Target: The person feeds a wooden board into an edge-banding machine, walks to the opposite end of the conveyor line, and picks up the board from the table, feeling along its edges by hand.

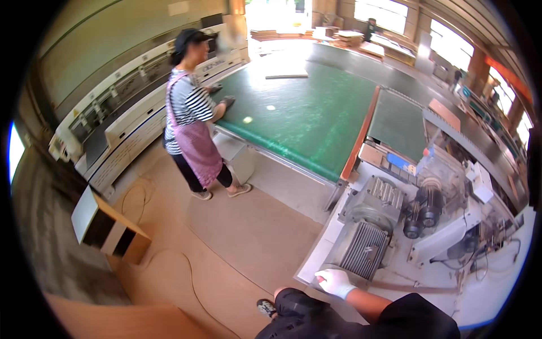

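Observation:
My right hand, in a white glove that leaves some fingertips bare, is at the front edge of a white machine base. Its fingers are curled in and no object shows in them. Just beyond it sits a grey ribbed electric motor, joined to a rounded gearbox housing. Whether the hand touches the base or hovers over it I cannot tell. My left hand is out of view. Below are my black shorts and one patterned shoe.
A co-worker in a striped shirt and pink apron stands at a wide green conveyor belt, gloved hands at its edge. A pale panel lies on it. A long machine runs behind. A cable crosses the floor near a wooden box.

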The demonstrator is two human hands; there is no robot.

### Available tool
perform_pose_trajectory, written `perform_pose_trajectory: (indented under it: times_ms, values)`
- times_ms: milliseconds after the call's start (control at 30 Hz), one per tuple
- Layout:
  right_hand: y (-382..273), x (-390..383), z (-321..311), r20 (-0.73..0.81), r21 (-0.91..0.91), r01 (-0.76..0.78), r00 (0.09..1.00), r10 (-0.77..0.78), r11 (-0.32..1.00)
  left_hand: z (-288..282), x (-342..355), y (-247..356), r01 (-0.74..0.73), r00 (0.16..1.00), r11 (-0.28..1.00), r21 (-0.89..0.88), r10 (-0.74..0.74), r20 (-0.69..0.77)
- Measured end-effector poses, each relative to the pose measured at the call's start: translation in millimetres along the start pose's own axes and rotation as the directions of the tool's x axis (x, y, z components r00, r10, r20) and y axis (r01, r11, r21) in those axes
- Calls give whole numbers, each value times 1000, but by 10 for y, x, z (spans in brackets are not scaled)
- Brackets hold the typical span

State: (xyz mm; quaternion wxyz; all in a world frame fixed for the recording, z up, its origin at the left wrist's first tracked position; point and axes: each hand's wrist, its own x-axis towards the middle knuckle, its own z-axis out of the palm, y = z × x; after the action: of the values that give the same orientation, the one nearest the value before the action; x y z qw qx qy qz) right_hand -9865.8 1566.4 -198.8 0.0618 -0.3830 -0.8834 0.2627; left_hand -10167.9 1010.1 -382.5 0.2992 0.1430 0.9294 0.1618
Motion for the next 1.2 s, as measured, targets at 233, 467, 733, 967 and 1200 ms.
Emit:
perform_pose_trajectory:
  times_ms: [233,467,733,967,1200]
  values:
    - [64,62,114,-28,-123,-159,987,157,980,-1629,2434,1618,-127,982,857,-499,36,-187]
    - [-341,507,310,-112,206,-329,928,356,922,-1175,3152,3655,-436,795,898,52,358,490]
    - [-97,2985,-157,-613,284,-133,736,286,950,-1557,4637,5224,-584,637,811,-42,489,595]
    - [988,3905,-1449,-831,25,-642,413,373,766,-1892,5865,6979,-541,832,821,-181,554,30]
    - [1313,4096,-1069,-757,-25,-900,301,580,436,-1721,6516,8738,-739,524,596,315,802,-287]
